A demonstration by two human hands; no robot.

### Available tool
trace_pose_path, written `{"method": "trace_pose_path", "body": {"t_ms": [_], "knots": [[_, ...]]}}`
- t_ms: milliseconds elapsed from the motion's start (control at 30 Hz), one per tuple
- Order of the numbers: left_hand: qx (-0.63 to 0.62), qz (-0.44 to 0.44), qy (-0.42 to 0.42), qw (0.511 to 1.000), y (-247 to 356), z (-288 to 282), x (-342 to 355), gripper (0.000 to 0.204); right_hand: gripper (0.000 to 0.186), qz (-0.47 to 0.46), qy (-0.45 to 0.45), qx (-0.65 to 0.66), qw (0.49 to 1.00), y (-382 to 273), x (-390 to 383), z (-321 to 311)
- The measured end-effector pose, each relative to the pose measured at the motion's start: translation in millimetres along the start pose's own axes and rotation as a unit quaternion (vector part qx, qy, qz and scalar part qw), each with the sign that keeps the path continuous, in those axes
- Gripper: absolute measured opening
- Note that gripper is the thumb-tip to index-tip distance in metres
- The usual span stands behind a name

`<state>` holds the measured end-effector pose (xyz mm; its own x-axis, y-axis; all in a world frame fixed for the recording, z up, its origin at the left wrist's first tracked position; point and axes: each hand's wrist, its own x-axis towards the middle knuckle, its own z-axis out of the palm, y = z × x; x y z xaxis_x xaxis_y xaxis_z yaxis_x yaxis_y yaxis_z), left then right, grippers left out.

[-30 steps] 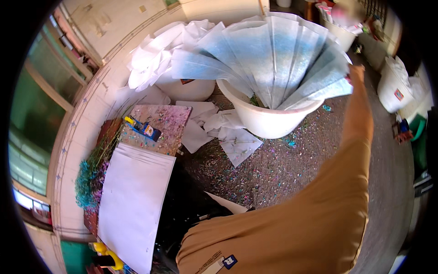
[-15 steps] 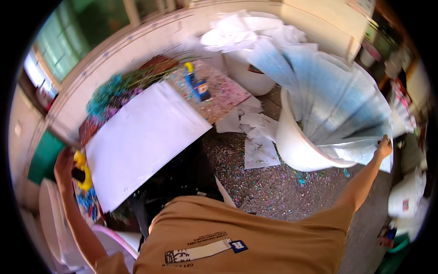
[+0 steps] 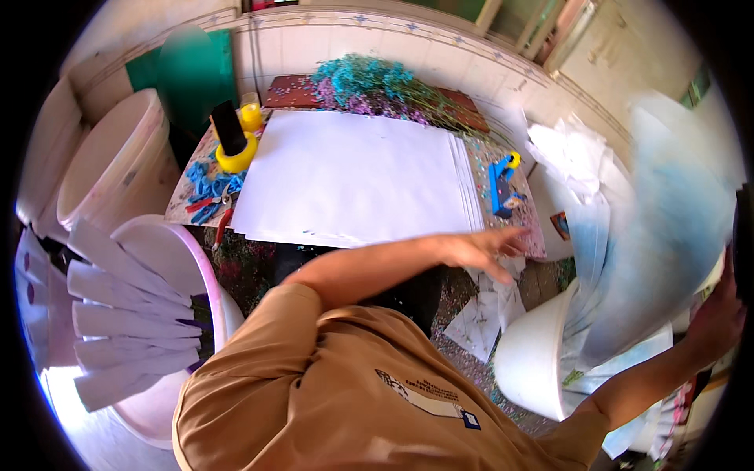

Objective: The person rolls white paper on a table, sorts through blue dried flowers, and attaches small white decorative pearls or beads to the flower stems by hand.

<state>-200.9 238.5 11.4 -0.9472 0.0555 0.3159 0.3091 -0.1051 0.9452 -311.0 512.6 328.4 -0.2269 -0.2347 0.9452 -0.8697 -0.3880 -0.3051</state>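
Left hand (image 3: 481,250) empty near white paper stack (image 3: 353,180) on counter (image 3: 534,229)

Its fingers spread by the stack's front right corner. Well right of the stack, blue-tinted sheets (image 3: 660,235) rise above a white tub (image 3: 528,353); the right hand (image 3: 718,314) is near them, its grip impossible to tell. A tape dispenser (image 3: 500,188) sits just right of the stack.

Your speckled pinkish tabletop (image 3: 532,224)
Before you, it carries stacked large white rectangular paper sheets (image 3: 357,177), a blue tape dispenser (image 3: 498,188), a round yellow holder (image 3: 237,159) and red-handled metal cutters (image 3: 223,221).
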Motion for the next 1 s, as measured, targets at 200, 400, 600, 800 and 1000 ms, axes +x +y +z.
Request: {"method": "trace_pose_path", "body": {"t_ms": [200,400,600,800,1000], "knots": [[-0.379,0.126,0.073,0.914,-45.6,-30.9,-55.1,0.064,0.116,-0.065,-0.434,-0.064,0.896,47.8,-79.7,114.7],[-0.321,0.128,0.260,0.902,13.4,-81.8,-160.3,0.074,0.126,0.306,-0.618,-0.172,0.703,158.6,-222.5,99.2],[-0.155,-0.021,0.501,0.851,16.5,-111.7,-219.9,0.086,0.065,0.474,-0.595,-0.020,0.649,171.8,-326.1,143.8],[-0.030,-0.284,0.443,0.850,-21.3,-102.0,-214.6,0.058,0.063,0.510,-0.611,-0.061,0.603,149.6,-346.6,161.3],[0.221,-0.246,0.487,0.808,-31.0,-105.6,-189.5,0.039,0.068,0.207,-0.561,0.047,0.800,188.2,-391.4,108.0]]}}
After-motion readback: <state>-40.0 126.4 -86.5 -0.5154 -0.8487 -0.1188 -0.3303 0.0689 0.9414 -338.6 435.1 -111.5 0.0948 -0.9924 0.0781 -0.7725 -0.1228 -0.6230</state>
